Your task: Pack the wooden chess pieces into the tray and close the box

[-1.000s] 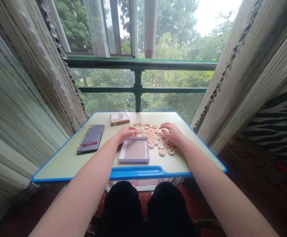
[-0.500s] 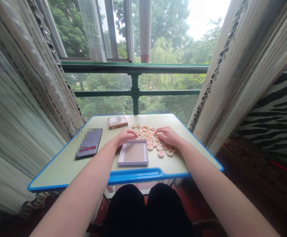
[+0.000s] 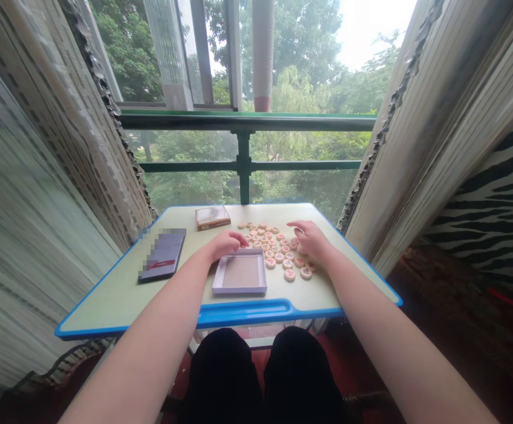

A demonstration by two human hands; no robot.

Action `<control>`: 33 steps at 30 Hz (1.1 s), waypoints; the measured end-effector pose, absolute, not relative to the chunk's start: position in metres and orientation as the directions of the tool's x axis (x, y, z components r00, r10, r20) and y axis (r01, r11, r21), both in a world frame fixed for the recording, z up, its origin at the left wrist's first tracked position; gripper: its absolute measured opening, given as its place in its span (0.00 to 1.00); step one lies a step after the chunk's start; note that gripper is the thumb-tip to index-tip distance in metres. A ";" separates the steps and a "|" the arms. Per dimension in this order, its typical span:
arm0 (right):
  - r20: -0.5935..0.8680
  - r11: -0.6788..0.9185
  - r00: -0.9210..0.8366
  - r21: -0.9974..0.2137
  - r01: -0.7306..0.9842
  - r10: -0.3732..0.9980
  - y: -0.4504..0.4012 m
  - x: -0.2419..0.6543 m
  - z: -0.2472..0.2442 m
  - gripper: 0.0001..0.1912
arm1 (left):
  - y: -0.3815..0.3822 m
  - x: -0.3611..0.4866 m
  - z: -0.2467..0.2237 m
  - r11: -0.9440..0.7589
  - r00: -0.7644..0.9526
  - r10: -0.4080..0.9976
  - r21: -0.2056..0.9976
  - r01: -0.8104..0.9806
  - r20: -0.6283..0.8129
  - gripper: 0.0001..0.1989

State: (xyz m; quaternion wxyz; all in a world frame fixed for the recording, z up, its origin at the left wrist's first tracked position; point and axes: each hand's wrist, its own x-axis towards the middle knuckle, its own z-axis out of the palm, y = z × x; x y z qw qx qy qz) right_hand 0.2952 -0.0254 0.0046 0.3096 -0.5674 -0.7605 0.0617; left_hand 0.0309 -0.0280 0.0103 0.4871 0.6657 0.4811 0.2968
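Observation:
Several round wooden Chinese chess pieces [image 3: 279, 257], marked in red and dark characters, lie face up in a loose spread on the table. My left hand [image 3: 225, 244] rests behind the far left corner of a shallow, pale lilac box tray [image 3: 239, 289], its fingers loosely bent beside the leftmost pieces; I see nothing in them. Over the right side of the spread is my right hand [image 3: 311, 240], index finger stretched out and the others bent. It covers a few pieces near its palm and appears to hold none.
A pale green table [image 3: 119, 294] with a blue rim carries everything. At its left lies a dark tablet-like device [image 3: 163, 256], partly pixelated. Behind my left hand sits a flat brown box [image 3: 212, 218]. A green railing [image 3: 243, 166] and curtains [image 3: 397, 135] border the table.
My right hand has moved a little to the right, its index finger lifting away from the pieces and straightening. My left hand stays by the box tray. The camera view has shifted slightly.

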 end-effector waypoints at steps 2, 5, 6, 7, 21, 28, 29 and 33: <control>0.421 0.344 -0.148 -0.441 0.829 0.895 -0.025 0.297 0.004 0.19 | -0.026 0.032 0.008 -0.049 0.341 0.937 0.940 0.339 -0.074 0.14; 0.396 0.347 -0.174 -0.422 0.837 0.901 -0.025 0.299 0.002 0.17 | -0.021 0.033 0.002 -0.031 0.314 0.947 0.947 0.320 -0.075 0.12; 0.393 0.356 -0.188 -0.415 0.837 0.900 -0.025 0.299 0.001 0.16 | -0.019 0.033 0.001 -0.034 0.310 0.948 0.949 0.314 -0.069 0.12; 0.403 0.375 -0.203 -0.410 0.832 0.892 -0.026 0.298 0.001 0.15 | -0.018 0.032 -0.001 -0.042 0.312 0.948 0.949 0.312 -0.060 0.12; 0.140 0.456 -0.437 -0.370 0.809 0.889 -0.002 0.245 0.049 0.21 | -0.022 0.028 0.005 -0.086 0.406 0.908 0.906 0.414 -0.099 0.08; 0.137 0.595 -0.581 -0.266 0.758 0.802 0.019 0.243 0.024 0.14 | -0.017 0.026 0.005 -0.046 0.393 0.910 0.911 0.409 -0.131 0.07; 0.157 0.614 -0.595 -0.257 0.747 0.789 0.020 0.245 0.022 0.13 | -0.018 0.025 0.005 -0.049 0.404 0.904 0.903 0.428 -0.142 0.08; 0.205 0.632 -0.599 -0.299 0.715 0.774 0.022 0.249 0.015 0.14 | -0.021 0.025 0.007 -0.110 0.469 0.870 0.867 0.487 -0.153 0.13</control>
